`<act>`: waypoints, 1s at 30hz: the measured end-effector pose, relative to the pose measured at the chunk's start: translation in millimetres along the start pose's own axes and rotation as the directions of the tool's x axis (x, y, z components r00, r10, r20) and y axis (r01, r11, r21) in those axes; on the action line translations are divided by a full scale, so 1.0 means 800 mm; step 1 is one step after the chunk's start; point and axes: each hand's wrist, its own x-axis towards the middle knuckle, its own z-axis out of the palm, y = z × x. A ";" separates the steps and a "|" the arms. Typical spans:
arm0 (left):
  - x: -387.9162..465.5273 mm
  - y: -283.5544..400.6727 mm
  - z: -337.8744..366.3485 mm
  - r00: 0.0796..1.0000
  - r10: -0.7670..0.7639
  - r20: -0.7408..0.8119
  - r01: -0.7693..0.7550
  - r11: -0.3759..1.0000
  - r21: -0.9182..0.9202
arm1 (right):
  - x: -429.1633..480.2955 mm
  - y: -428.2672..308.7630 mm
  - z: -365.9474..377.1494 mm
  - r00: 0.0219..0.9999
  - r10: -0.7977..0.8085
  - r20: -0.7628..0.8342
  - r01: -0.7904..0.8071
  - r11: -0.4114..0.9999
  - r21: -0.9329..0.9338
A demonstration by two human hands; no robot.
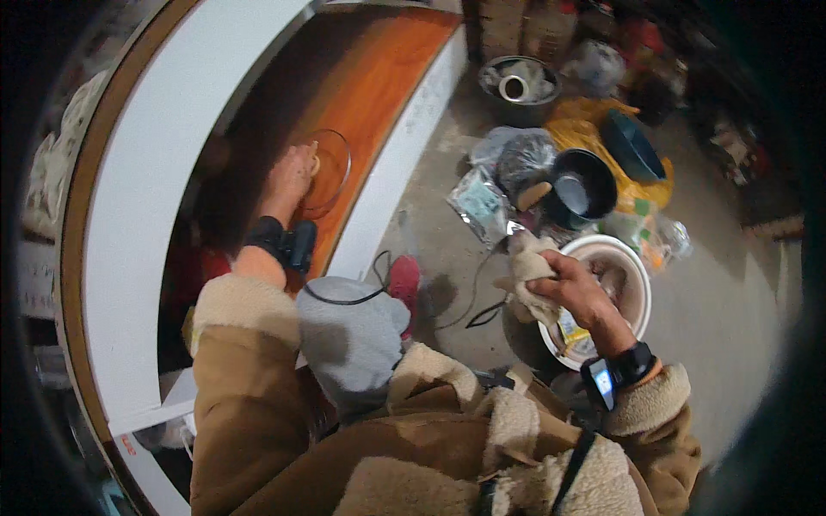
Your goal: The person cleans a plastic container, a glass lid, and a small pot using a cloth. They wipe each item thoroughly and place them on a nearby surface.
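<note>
My left hand (292, 173) reaches over an orange wood-surfaced shelf board (387, 71), its fingers on what looks like a clear glass lid (349, 169) with a thin rim. A small yellowish part shows at the fingertips; whether it is the lid's knob is hard to tell. In my right hand (574, 284) is a bunched beige cloth (532, 267), held above the near side of a white bucket (645, 290). Inside the bucket are a yellow packet (572, 327) and other blurred items.
A white cabinet frame (139, 213) curves along the left. On the concrete floor (697, 322) lie a dark pot (584, 187), a dark green basin (632, 145), yellow plastic (574, 119) and plastic bags (526, 155). A metal basin (519, 97) stands behind. A thin cable (474, 297) crosses near my feet.
</note>
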 end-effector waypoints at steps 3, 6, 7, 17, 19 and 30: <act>0.040 0.061 -0.021 0.984 0.149 -0.092 -0.160 0.981 -0.113 | -0.002 0.006 -0.006 1.000 0.004 -0.017 -0.006 0.997 -0.075; 0.077 0.152 -0.027 0.887 0.417 -0.200 -0.455 0.864 -0.215 | -0.003 0.006 -0.007 0.999 0.046 0.015 -0.047 0.999 0.019; 0.088 0.186 -0.027 0.874 0.465 -0.138 -0.485 0.850 -0.204 | -0.002 0.005 -0.008 0.999 0.040 0.021 -0.041 0.998 0.050; 0.045 0.449 0.101 0.620 0.783 -0.049 -0.723 0.547 -0.422 | -0.011 0.011 -0.027 0.936 0.133 -0.327 -0.008 0.933 0.359; 0.045 0.469 0.126 0.579 0.806 -0.122 -0.751 0.470 -0.463 | -0.011 0.018 -0.030 0.916 0.193 -0.353 -0.048 0.923 0.383; 0.067 0.525 0.159 0.469 0.876 -0.112 -0.842 0.405 -0.357 | -0.019 0.025 -0.039 0.938 0.180 -0.297 -0.039 0.904 0.425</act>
